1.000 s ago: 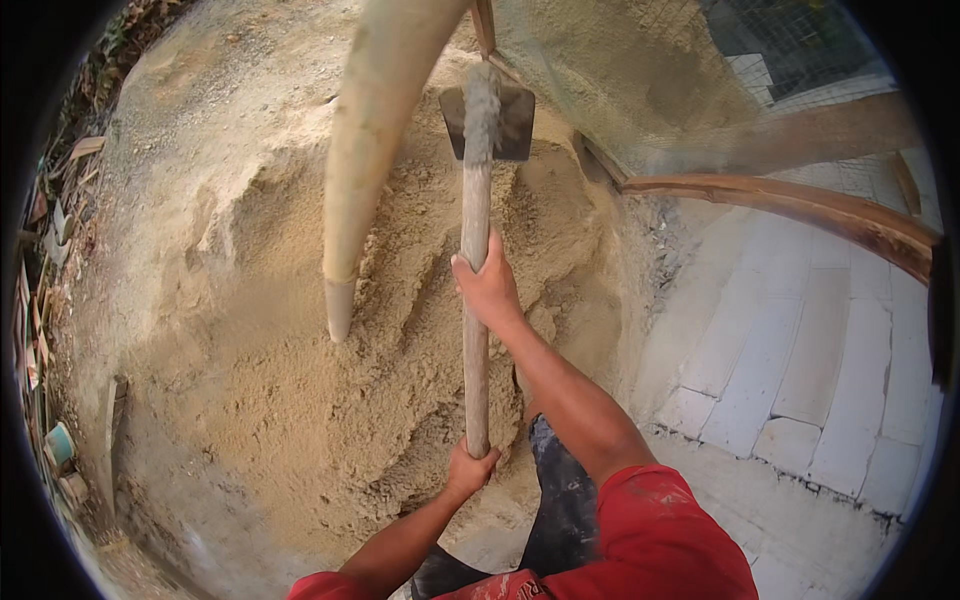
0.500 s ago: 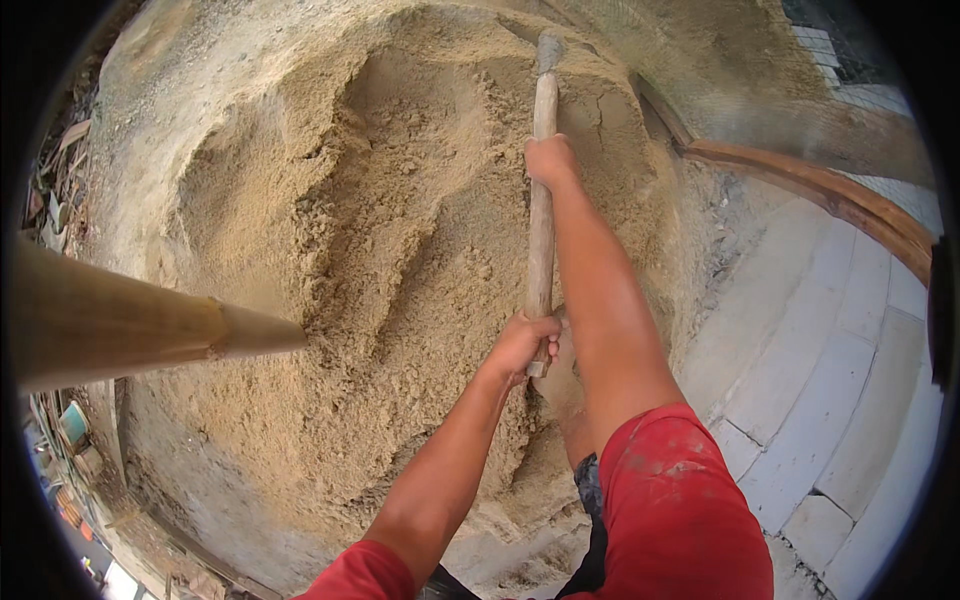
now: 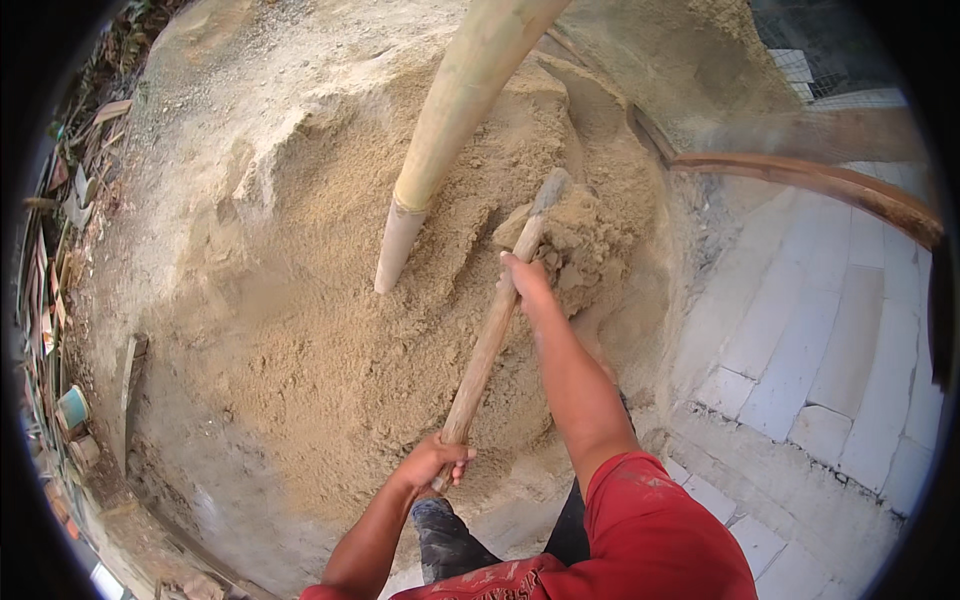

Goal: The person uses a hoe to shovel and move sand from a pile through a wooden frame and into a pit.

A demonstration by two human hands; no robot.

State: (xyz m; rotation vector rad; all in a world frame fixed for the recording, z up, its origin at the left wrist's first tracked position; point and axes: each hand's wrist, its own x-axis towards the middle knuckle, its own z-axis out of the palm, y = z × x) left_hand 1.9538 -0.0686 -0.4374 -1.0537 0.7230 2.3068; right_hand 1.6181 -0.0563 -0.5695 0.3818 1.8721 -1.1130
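Left hand [image 3: 432, 462] gripped wooden shovel handle [image 3: 492, 335] at end, fingers wrapped; right hand [image 3: 524, 280] clasped it higher. Loaded blade (buried under sand) sat over sand pile [image 3: 330, 330], beside pale bamboo pole [image 3: 450, 110].

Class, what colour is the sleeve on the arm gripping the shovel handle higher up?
Red, seen in the head view: the sleeve of the right arm.

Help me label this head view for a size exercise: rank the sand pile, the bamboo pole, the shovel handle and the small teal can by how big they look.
1. sand pile, fills most of the view
2. bamboo pole, though nearness to the camera may enlarge it
3. shovel handle, thinner
4. teal can, smallest, at the left rim
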